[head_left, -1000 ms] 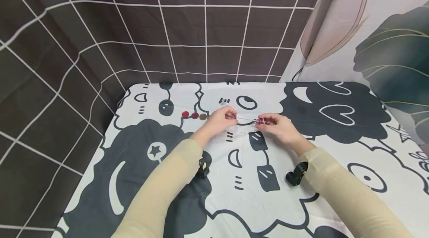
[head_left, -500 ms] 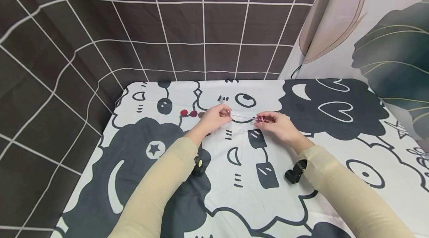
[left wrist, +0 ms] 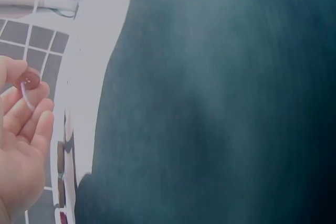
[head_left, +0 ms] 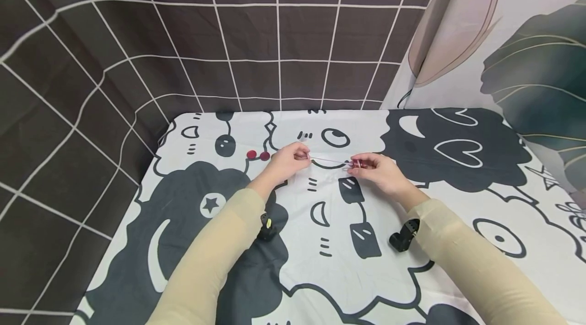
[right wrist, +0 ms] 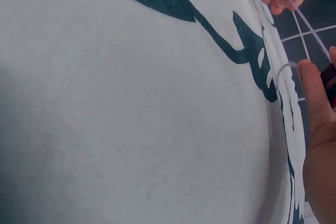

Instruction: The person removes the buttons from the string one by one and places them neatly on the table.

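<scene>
My left hand (head_left: 288, 161) pinches a dark red button (left wrist: 30, 79) between thumb and finger, with a pale cord (left wrist: 25, 51) running through it. The other fingers lie loosely bent below. The cord stretches almost straight across to my right hand (head_left: 380, 171). There the fingers grip a small stack of dark red buttons (head_left: 356, 164) threaded on the cord; its number cannot be told. A loose cord end (right wrist: 283, 67) curls out beside the right fingers in the right wrist view. On the cloth left of my left hand lie a red button (head_left: 251, 154) and a darker red button (head_left: 264, 155).
A black-and-white patterned cloth (head_left: 339, 284) covers the table. Dark grid-patterned fabric (head_left: 247, 30) stands behind and to the left; a leaf-print curtain (head_left: 535, 70) hangs at the right. Disc edges (left wrist: 60, 157) show on the cloth in the left wrist view.
My left hand has moved left along the cord, away from the right hand, so a longer stretch shows between them. It now covers the brown button on the cloth. The right hand stays nearly still.
</scene>
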`<state>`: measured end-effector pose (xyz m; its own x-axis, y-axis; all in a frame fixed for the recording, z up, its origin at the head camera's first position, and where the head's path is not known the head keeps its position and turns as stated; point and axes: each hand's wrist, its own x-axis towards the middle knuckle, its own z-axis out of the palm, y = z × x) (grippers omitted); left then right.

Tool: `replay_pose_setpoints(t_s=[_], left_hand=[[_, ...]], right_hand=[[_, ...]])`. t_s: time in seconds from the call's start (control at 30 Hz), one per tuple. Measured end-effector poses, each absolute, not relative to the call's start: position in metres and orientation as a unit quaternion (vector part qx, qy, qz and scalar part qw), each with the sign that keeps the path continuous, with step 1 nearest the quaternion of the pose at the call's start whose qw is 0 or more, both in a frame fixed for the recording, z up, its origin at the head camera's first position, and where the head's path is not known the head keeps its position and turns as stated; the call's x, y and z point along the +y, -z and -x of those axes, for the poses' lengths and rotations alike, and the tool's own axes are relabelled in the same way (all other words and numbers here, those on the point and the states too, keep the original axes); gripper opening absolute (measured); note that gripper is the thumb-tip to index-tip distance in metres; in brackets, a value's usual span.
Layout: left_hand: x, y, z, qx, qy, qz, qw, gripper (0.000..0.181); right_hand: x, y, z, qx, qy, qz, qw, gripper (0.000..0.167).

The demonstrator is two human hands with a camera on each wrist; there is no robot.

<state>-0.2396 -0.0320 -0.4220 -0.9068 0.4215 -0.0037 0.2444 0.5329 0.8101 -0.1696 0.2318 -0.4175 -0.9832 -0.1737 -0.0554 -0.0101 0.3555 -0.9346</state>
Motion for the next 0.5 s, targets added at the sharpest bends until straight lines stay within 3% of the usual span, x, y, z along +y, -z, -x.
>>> replay_pose_setpoints(t_s=[0.5], left_hand=[[-0.046,0.422,0.241,0.870,-0.451,-0.171,0.103,0.029]], right_hand=[[0.232,0.420,0.172,0.818,0.567,0.056,0.080,0.046]])
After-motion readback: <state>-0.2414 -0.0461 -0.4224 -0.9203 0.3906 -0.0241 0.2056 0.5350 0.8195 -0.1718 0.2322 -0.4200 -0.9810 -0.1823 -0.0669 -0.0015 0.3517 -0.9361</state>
